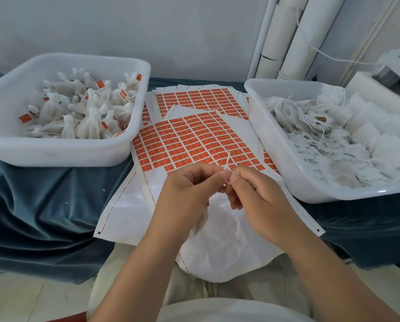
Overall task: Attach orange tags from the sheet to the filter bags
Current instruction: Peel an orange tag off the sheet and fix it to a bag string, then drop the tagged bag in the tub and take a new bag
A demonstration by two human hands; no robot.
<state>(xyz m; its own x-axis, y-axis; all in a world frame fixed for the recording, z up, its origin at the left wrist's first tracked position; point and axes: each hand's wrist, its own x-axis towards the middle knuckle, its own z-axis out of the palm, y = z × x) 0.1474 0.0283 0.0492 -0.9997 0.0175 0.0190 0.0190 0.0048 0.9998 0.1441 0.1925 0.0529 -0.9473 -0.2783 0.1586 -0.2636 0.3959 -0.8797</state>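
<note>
Blue cloth (43, 205) spreads under the tag sheet (194, 135), which lies between two white tubs (55, 154). Over it, left hand (187, 191) and right hand (261, 198) both pinch a bag's string (227, 165); the bag (201, 221) hangs beneath.

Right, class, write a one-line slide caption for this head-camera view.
Left hand and right hand pinch a string over the tag sheet, between the tagged-bag tub and the untagged-bag tub.

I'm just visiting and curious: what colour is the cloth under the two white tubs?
The cloth is dark teal blue, best seen in the head view.
</note>
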